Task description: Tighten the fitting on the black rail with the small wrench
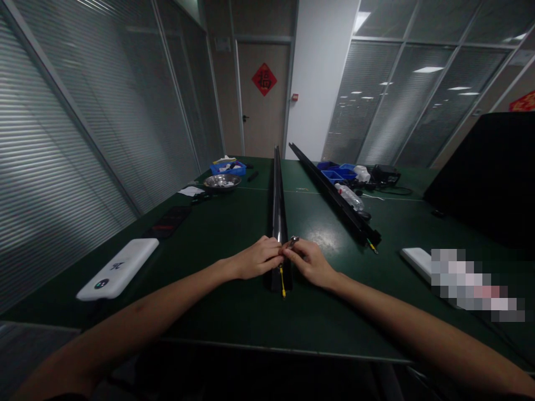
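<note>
A long black rail [277, 195] lies lengthwise down the middle of the dark green table [234, 312], its near end between my hands. My left hand [256, 260] rests on the rail's left side, fingers curled and pinching at its top edge. My right hand [308, 262] presses against the rail's right side, fingers closed around a small silvery metal part [293, 240] that pokes up above the fingertips. A thin yellow wire [282, 280] hangs out of the rail's near end just below both hands.
A second black rail [334, 195] lies diagonally to the right, with a plastic bottle [349, 196] and blue bins [334, 172] beside it. A white case [119, 268], black phone [168, 221], steel bowl [221, 181] and blue tray [228, 166] sit left. A black monitor [489, 172] stands right.
</note>
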{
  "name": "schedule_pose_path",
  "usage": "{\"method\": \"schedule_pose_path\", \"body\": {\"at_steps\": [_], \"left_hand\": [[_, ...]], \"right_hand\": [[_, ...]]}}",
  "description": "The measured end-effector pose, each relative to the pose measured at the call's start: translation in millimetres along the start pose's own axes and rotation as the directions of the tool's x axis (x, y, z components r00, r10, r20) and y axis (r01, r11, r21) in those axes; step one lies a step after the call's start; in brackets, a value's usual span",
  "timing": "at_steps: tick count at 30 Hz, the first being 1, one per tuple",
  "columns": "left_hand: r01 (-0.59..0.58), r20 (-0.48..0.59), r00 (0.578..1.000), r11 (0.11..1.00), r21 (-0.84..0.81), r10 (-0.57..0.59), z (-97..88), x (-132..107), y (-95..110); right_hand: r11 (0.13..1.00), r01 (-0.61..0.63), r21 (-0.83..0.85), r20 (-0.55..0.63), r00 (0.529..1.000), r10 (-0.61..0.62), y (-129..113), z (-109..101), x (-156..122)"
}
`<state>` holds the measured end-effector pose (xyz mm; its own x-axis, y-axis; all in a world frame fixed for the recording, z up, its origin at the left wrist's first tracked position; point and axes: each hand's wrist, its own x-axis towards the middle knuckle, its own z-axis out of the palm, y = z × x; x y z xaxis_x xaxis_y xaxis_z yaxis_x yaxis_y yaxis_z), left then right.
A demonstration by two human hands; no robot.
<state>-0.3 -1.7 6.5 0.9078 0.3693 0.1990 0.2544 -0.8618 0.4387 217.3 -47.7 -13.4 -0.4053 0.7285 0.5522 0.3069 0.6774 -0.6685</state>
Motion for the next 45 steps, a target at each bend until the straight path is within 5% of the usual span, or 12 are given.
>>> {"method": "schedule_pose_path", "body": {"at_steps": [12, 21, 23, 26, 31, 39, 45], "left_hand": [[0.032, -0.012, 0.999, 0.998, -0.061, -0.033, 1.3, 0.8, -4.1], [0.065, -0.050, 0.996, 0.993, -0.097, -0.070, -0.5, 0.3, 0.2], [0.063, -0.073, 0.995, 0.992, -0.107, -0.071, 0.7, -0.1, -0.3], [0.063, -0.084, 0.994, 0.992, -0.111, -0.073, 2.2, -0.5, -1.0], [0.063, -0.110, 0.991, 0.993, -0.098, -0.073, 4.3, -0.5, -0.4], [0.043, -0.158, 0.986, 0.994, -0.098, -0.058, 8.0, 0.5, -2.3], [0.047, -0.178, 0.982, 0.993, -0.108, -0.066, 8.3, 0.1, 1.0]], "right_hand": [[0.959, -0.173, 0.223, -0.196, 0.956, 0.219, 1.0, 0.2, -5.9], [0.968, -0.165, 0.190, -0.243, 0.947, 0.209, -4.6, -4.9, -2.5], [0.986, -0.155, 0.054, -0.193, 0.968, 0.163, -13.9, -20.3, 7.6], [0.978, -0.153, -0.144, 0.088, 0.982, 0.166, -34.5, -55.8, 30.0], [0.883, -0.002, -0.469, 0.509, 0.816, 0.272, -73.0, -102.8, 69.2], [0.655, 0.133, -0.744, 0.513, 0.742, 0.432, -83.9, -87.2, 92.1], [0.710, 0.172, -0.683, 0.609, 0.670, 0.424, -75.8, -79.9, 87.9]]}}
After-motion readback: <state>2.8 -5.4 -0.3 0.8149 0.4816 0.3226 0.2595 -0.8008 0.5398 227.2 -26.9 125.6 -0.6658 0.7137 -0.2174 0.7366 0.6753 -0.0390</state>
